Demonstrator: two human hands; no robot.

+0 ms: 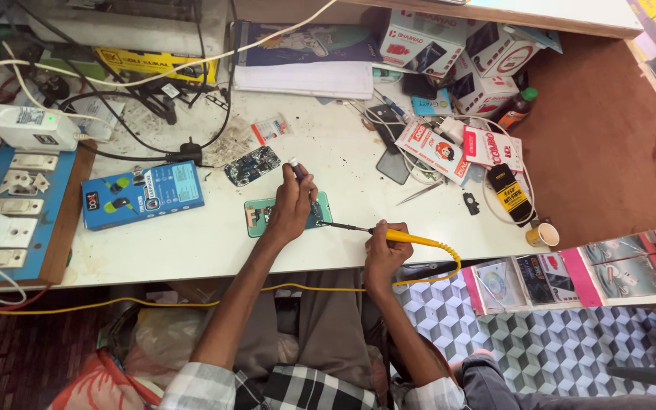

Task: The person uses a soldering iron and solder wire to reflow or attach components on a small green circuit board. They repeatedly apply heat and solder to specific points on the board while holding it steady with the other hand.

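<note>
My left hand rests on a green circuit board lying on the white worktop, and its fingers pinch a thin dark stick that points up and away. My right hand grips the yellow handle of a soldering iron. The iron's dark tip reaches left to the board's right edge, just beside my left hand. A yellow cord runs from the handle down under the table edge.
A second bare board lies behind the green one. A blue box sits to the left, next to a blue switch panel with plugs. Small cartons, phones, tweezers and cables crowd the right back. A small cup stands near the right edge.
</note>
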